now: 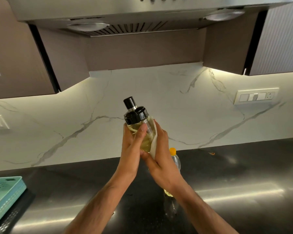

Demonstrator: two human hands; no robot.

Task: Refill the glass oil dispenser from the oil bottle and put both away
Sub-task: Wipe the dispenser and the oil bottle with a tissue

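We hold the capped, oil-filled clear glass dispenser (139,127) above the dark worktop (235,179), left hand (134,142) curled round it, right hand (161,149) pressing a white cloth (153,146) against it, so refilling looks done; next, stow it and the yellow-capped plastic oil bottle (174,157).

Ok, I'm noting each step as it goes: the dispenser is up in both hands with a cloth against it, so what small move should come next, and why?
Probably finish the wipe and set the dispenser down on the counter. Its black cap is on and oil shows inside. The left hand grips the glass; the right hand presses a white cloth to its side. The capped oil bottle stands behind the right hand.
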